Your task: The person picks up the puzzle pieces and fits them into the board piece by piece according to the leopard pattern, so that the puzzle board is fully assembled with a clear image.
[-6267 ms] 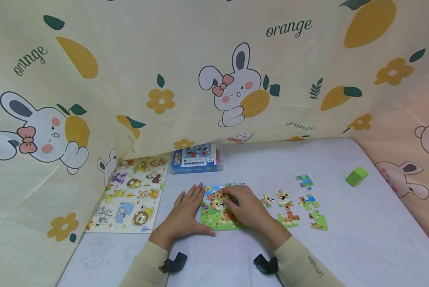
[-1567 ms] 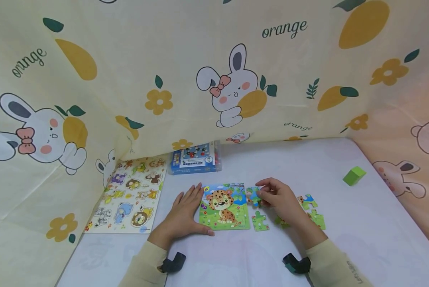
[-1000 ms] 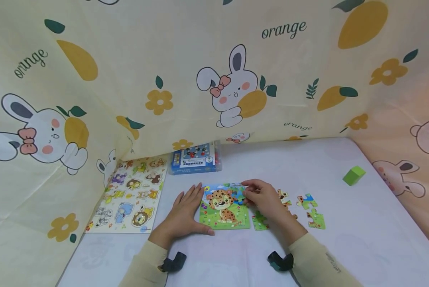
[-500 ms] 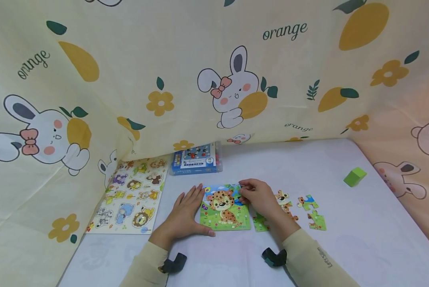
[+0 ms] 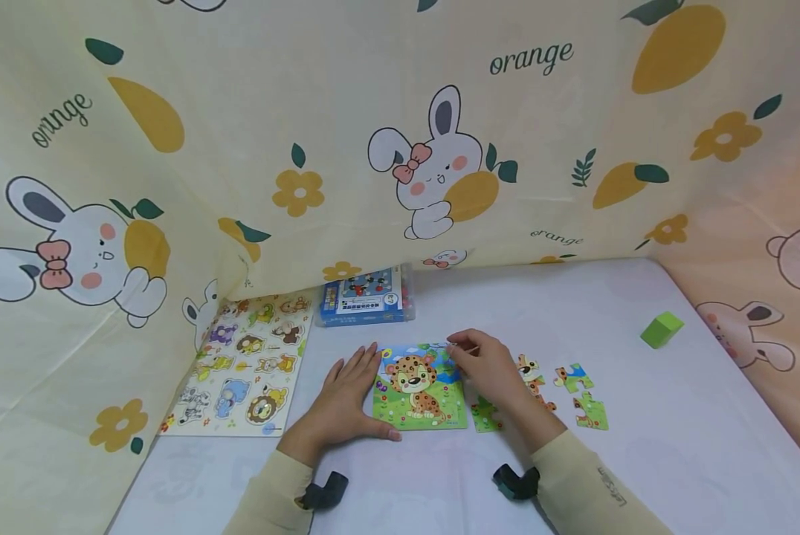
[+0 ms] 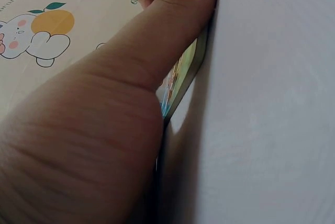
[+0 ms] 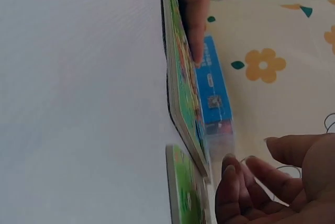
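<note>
A square leopard jigsaw puzzle (image 5: 410, 394) lies flat on the table, its edge also showing in the right wrist view. My left hand (image 5: 346, 405) rests along its left side, fingers stretched and thumb at the near left corner. Over the upper right corner is my right hand (image 5: 490, 368). In the right wrist view that hand's thumb and fingers (image 7: 293, 148) are apart, with no piece between them. Part of the corner is hidden behind the fingers. Loose pieces lie to the right: a green one (image 5: 484, 416) partly under the wrist, a blue-and-green one (image 5: 577, 377) and a green one (image 5: 592, 411).
Leopard pieces (image 5: 528, 369) show behind the right wrist. A white board with animal pictures (image 5: 239, 364) lies at the left. A blue box (image 5: 366, 297) stands at the back, and a green block (image 5: 662, 329) sits at the far right.
The right hand carried a blue-and-green puzzle piece leftward to the puzzle's upper right corner, let it go there and rose slightly. My left hand stayed in place.
</note>
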Available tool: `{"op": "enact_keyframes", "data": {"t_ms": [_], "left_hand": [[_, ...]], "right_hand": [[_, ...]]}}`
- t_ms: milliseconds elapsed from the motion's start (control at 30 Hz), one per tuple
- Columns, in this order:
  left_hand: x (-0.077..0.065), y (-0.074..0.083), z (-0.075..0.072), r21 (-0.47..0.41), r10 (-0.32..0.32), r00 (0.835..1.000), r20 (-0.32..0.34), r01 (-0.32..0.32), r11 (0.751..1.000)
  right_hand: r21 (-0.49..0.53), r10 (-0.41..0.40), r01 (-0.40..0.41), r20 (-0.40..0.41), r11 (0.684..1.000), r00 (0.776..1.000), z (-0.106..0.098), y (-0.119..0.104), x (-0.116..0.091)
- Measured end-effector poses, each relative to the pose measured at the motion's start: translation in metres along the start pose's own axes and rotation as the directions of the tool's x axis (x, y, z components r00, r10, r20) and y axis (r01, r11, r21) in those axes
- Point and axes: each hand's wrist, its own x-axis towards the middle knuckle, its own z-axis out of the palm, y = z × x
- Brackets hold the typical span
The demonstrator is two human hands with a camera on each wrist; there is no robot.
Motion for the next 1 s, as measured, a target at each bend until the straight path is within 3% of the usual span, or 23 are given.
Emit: {"op": "enact_keyframes", "data": {"t_ms": [267, 600, 800, 1000], "left_hand": [[0.001, 0.000, 0.000, -0.006, -0.004, 1.000, 0.000, 0.004, 1.000], [0.001, -0.003, 0.001, 0.013, 0.014, 1.000, -0.008, -0.014, 1.000], [0.000, -0.002, -0.002, -0.039, 0.020, 1.000, -0.011, -0.021, 0.999], [-0.001, 0.000, -0.005, -0.053, 0.021, 1.000, 0.008, -0.021, 0.998]], "right_hand": [[0.092, -0.011, 0.008, 0.038, 0.996, 0.999, -0.017, -0.001, -0.011], [0.182, -0.141, 0.125, 0.075, 0.975, 0.987, -0.049, 0.009, -0.024], [0.211, -0.207, 0.190, 0.060, 0.959, 0.977, -0.068, 0.022, -0.030], [0.195, -0.203, 0.197, 0.012, 0.961, 0.979, -0.091, 0.042, -0.031]]}}
